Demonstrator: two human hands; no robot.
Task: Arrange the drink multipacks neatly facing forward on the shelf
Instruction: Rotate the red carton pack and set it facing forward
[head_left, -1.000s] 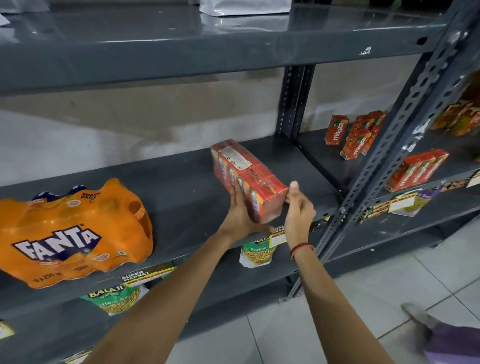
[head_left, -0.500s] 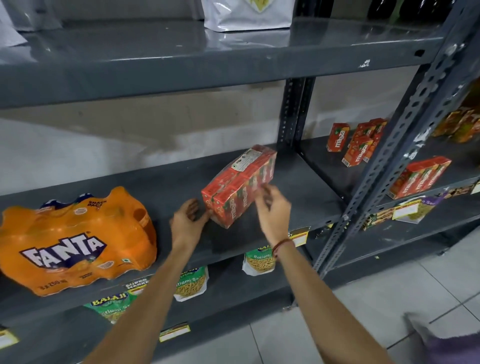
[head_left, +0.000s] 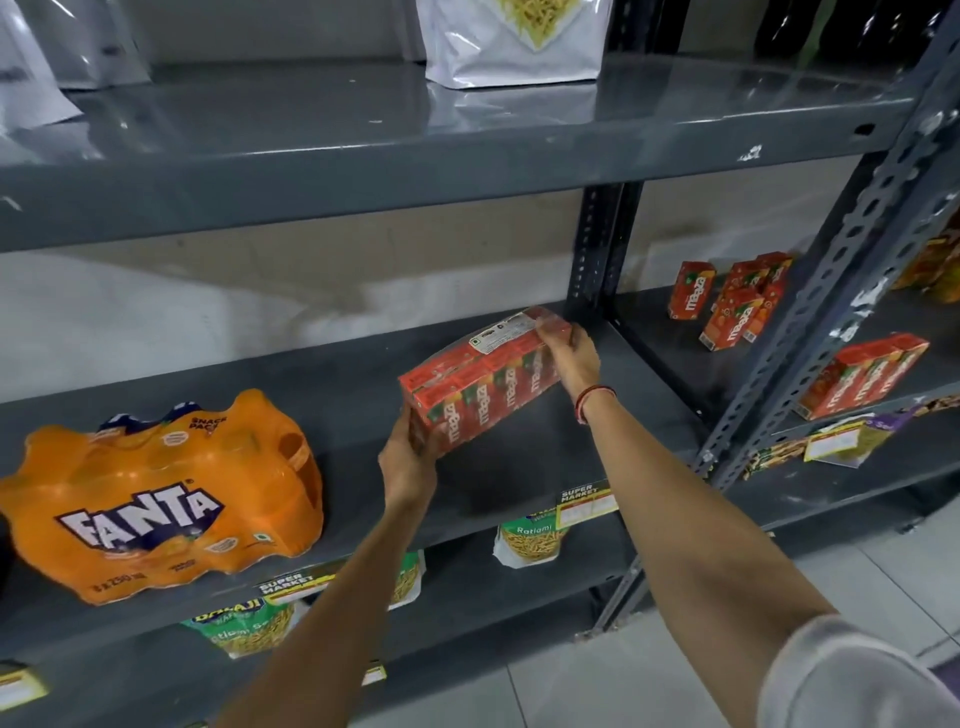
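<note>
Red shrink-wrapped Maaza carton multipack (head_left: 483, 382) tilted above grey metal shelf (head_left: 519, 467), clamped at opposite ends by left hand (head_left: 408, 462) and right hand (head_left: 574, 358). Underside contact hidden. Orange plastic-wrapped Fanta bottle pack (head_left: 161, 499) well apart leftward, left edge cut off.

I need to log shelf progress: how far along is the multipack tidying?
Looks done: the Fanta pack sits on the shelf, logo forward. In hand: the red juice pack, angled, left hand at its near end, right hand at its far end. Left: squaring it to the shelf edge.
</note>
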